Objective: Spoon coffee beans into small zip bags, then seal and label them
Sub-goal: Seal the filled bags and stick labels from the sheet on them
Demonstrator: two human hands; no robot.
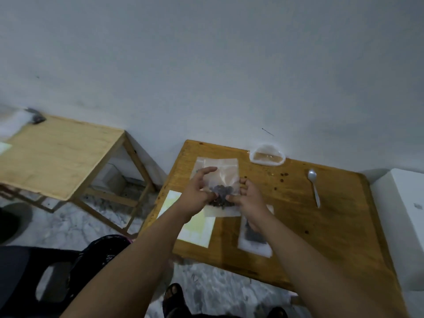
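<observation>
the left hand [197, 194] and right hand [250, 199] hold a zip bag [223, 173] over the middle of the table [332, 237], and below them a label sheet [197, 228] and a filled bag [254, 242] cover the near-left wood. open wood runs from the right hand across to the spoon [313, 187], past a few loose beans [282, 175], and widens toward the near right corner. the wall [229, 76] and a plastic tub [267, 157] close the far edge; a white box [401, 214] blocks the right side.

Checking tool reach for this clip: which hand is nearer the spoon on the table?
Right. The right hand grips the bag at its right edge, with the spoon lying apart to its right; the left hand grips the bag's left side, farther away.
</observation>
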